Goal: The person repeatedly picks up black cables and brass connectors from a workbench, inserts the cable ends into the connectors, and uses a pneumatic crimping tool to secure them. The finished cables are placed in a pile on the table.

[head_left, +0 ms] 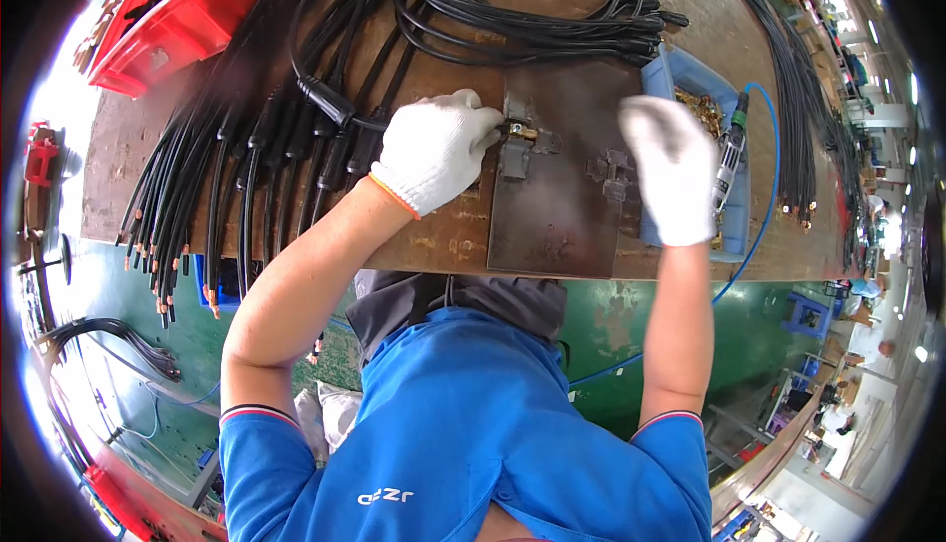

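My left hand (pixel 439 148), in a white knitted glove, is closed round the end of a black cable (pixel 369 124). Beyond its fingertips a small brass fitting (pixel 525 132) shows at the cable's end, lying at a metal fixture (pixel 515 156) on a dark metal plate (pixel 552 232). Further up the same cable is a thick black connector sleeve (pixel 325 101). My right hand (pixel 675 168), also gloved, is over the right side of the plate, beside a blue bin (pixel 670 69) of brass parts. Motion smears its fingers, and any held thing is hidden.
A pneumatic screwdriver (pixel 729 163) with a blue air hose (pixel 774 168) rests on the bin. Many black cables (pixel 261 148) lie to the left, some ends overhanging the table edge. Coiled cables (pixel 552 34) lie behind the plate. A red crate (pixel 182 25) stands far left.
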Demonstrator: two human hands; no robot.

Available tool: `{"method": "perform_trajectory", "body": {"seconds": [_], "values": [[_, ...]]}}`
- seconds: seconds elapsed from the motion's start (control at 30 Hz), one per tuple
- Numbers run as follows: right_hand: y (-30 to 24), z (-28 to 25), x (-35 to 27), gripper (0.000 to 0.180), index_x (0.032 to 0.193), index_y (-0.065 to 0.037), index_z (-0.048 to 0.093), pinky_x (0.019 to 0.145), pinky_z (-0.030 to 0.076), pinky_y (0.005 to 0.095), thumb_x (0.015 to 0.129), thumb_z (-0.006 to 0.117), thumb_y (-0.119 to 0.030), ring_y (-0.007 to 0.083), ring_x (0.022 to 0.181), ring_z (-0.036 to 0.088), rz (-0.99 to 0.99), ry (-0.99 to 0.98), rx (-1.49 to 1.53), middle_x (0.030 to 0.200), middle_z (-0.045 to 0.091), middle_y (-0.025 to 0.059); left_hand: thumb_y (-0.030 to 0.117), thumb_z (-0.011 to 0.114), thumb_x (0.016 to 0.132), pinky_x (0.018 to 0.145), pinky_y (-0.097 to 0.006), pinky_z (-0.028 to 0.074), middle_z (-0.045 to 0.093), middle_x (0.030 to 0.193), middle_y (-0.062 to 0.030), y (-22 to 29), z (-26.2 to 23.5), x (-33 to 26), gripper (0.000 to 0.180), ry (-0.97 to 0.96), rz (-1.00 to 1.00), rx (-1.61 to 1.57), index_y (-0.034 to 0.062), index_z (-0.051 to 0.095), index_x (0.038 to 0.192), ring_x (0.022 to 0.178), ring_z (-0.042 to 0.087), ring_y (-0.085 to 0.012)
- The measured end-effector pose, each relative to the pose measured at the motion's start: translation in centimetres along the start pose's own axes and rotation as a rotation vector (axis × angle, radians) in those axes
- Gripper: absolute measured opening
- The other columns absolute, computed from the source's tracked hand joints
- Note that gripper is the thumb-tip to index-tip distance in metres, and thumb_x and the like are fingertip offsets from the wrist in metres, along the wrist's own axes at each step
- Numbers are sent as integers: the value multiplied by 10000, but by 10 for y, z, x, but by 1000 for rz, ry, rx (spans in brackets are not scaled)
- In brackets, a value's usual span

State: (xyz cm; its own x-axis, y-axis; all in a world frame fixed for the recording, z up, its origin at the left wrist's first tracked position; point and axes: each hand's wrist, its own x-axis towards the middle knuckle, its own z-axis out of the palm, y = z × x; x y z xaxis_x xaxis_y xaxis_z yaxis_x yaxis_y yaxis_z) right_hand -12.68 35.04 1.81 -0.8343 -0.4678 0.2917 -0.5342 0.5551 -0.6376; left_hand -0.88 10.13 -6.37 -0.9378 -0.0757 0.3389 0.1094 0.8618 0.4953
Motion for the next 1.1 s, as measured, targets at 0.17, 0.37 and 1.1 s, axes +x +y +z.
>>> {"method": "perform_trajectory", "body": {"seconds": [0.17, 0.37, 1.1], "values": [[80, -89, -5, 606, 1442, -90, 646, 986, 564, 470, 945, 808, -398, 342, 1076, 738, 431, 258, -663, 1323, 688, 188, 216, 735, 937, 772, -464, 573, 715, 936, -114, 0, 4, 2, 152, 26, 36, 9, 112, 788, 1034, 875, 723, -369], [126, -90, -1, 829, 1605, -141, 417, 984, 548, 551, 895, 749, -413, 465, 1083, 742, 533, 54, -706, 1130, 769, 274, 223, 741, 941, 805, -458, 571, 709, 955, -141, 1, 0, 6, 203, -59, -41, 1, 120, 804, 1105, 909, 721, -371], [-8, 2, 40, 212, 1221, -142, 679, 753, 543, 457, 1019, 657, -203, 230, 831, 621, 48, 18, 1577, 1024, 673, 83, 222, 732, 949, 788, -462, 577, 719, 952, -133, 3, -4, 5, 191, -43, -4, 17, 141, 806, 1105, 879, 729, -367]]}}
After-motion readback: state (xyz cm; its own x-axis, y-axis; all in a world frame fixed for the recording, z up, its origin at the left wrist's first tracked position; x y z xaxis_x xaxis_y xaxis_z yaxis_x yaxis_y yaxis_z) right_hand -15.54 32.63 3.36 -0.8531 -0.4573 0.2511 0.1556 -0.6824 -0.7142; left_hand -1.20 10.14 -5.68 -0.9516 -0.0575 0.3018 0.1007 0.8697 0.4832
